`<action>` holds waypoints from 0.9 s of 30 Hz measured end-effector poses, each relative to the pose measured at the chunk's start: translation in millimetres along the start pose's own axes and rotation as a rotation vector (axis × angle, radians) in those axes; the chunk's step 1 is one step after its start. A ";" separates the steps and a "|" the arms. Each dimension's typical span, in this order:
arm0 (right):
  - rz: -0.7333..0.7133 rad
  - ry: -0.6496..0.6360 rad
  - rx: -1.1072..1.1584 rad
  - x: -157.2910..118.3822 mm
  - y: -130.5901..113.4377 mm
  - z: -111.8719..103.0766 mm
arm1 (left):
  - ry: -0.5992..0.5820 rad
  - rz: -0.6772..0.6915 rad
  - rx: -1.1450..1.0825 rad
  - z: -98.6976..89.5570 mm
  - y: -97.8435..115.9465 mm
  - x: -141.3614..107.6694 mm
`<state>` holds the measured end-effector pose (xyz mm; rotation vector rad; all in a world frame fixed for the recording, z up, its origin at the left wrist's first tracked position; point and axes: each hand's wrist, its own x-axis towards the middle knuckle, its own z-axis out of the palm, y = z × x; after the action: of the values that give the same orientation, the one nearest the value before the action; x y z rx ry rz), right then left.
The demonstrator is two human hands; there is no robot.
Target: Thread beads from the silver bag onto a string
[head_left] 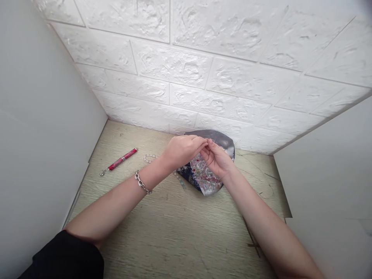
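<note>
Left hand and right hand meet fingertip to fingertip above the floral pouch, which lies on the wooden table near the white brick wall. Both hands pinch at a small item between them; the item itself cannot be made out. A beaded strand and a red pen lie to the left, well apart from the pouch

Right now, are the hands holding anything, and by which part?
The left hand and right hand pinch something tiny between their fingertips above the dark floral fabric pouch; what it is cannot be told.
</note>
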<state>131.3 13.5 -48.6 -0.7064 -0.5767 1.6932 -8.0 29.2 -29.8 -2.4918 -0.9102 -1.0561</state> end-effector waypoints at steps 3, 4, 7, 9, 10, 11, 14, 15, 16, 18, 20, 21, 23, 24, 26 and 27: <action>0.021 -0.031 0.015 0.5 0.0 -2.2 | 0.028 0.020 0.023 -0.4 -0.1 -0.7; 0.029 -0.042 0.014 0.7 -0.1 -3.3 | 0.034 0.022 0.028 -0.6 -0.3 -1.0; 0.049 -0.072 -0.008 1.2 -1.5 -6.6 | 0.043 0.040 0.030 -0.8 -1.4 -1.2; 0.050 -0.083 -0.041 1.3 -3.1 -7.9 | 0.036 0.050 0.015 -0.8 -2.4 -0.6; 0.045 -0.086 -0.061 1.3 -4.1 -8.2 | 0.029 0.050 0.005 -0.9 -2.8 -0.2; 0.040 -0.088 -0.080 1.2 -5.0 -8.2 | 0.022 0.042 -0.006 -1.1 -3.0 0.4; 0.020 -0.106 -0.121 0.4 -6.9 -7.1 | 0.003 -0.006 -0.042 -2.3 -2.6 2.4; 0.010 -0.117 -0.130 0.0 -7.3 -6.6 | -0.003 -0.019 -0.052 -2.8 -2.2 3.0; 0.000 -0.127 -0.142 -0.4 -7.5 -6.1 | -0.008 -0.029 -0.062 -3.2 -1.8 3.4; -0.018 -0.144 -0.174 -1.3 -7.8 -5.2 | -0.017 -0.032 -0.077 -3.7 -1.4 3.6; -0.034 -0.146 -0.219 -2.0 -8.3 -4.7 | -0.022 -0.027 -0.085 -3.5 -1.6 3.1; -0.041 -0.142 -0.244 -2.2 -8.7 -4.5 | -0.026 -0.021 -0.084 -3.2 -1.9 2.7; -0.057 -0.128 -0.289 -2.5 -9.8 -4.2 | -0.033 -0.009 -0.073 -2.3 -2.4 1.9; -0.064 -0.122 -0.308 -2.7 -10.4 -3.9 | -0.037 -0.004 -0.066 -1.9 -2.5 1.6; -0.082 -0.124 -0.335 -3.3 -11.4 -2.9 | -0.043 -0.013 -0.063 -1.4 -2.0 1.8; -0.093 -0.131 -0.345 -3.8 -11.8 -2.1 | -0.040 -0.028 -0.073 -1.4 -1.4 2.1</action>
<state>141.4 12.5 -41.3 -0.8017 -0.9957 1.5775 -8.5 30.5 -27.3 -2.5760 -0.9372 -1.0704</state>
